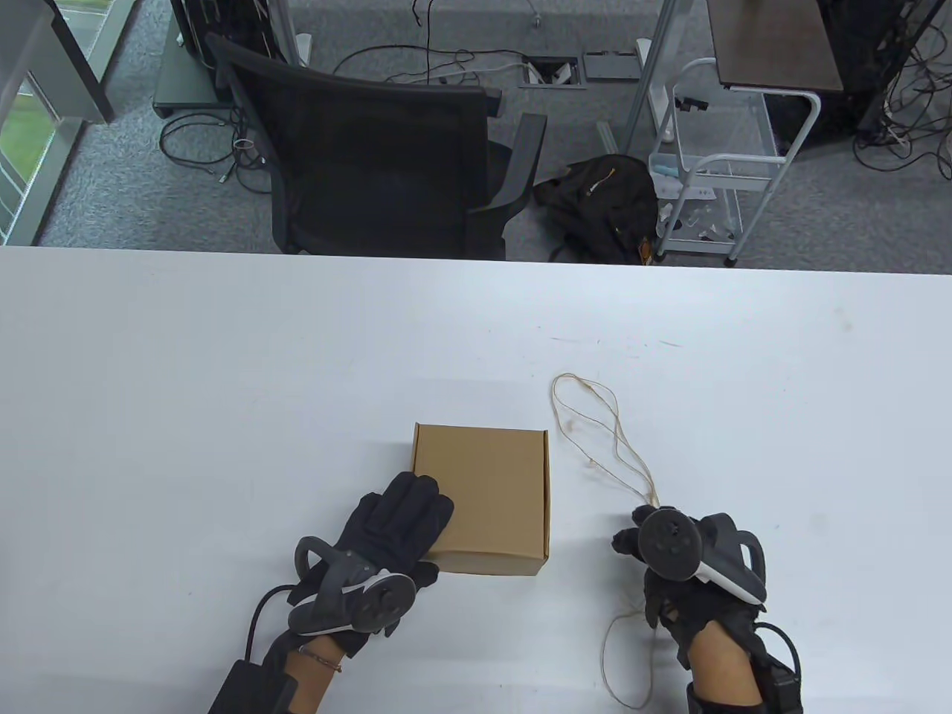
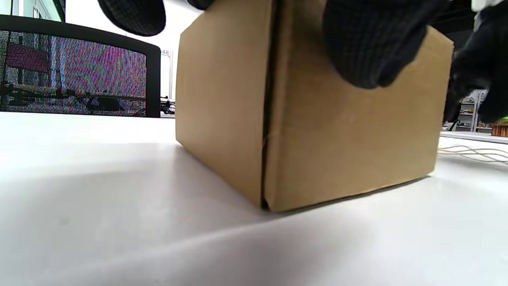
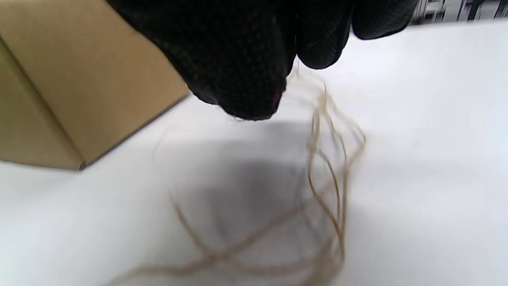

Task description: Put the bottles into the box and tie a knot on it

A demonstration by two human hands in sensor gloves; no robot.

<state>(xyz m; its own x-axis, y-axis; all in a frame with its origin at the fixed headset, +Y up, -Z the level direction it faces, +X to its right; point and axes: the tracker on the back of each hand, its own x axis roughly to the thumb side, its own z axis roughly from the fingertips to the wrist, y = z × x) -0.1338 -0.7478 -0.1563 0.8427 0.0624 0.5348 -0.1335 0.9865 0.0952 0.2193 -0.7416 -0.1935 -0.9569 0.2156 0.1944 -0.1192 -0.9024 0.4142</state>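
Right hand [image 3: 238, 51] pinches blurred twine [image 3: 325, 174]; box [image 1: 487, 494] closed.

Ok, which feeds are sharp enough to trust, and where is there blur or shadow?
Table view: sharp and evenly lit. Left wrist view: box sharp, with colour moiré on the chair mesh behind. Right wrist view: blurred, twine smeared, right hand casting a grey shadow on the table.

- Bare table [image 1: 223, 387] to my left and beyond the box [image 1: 487, 491].
- String [image 1: 602, 439] loops lie right of the box, across that gap.
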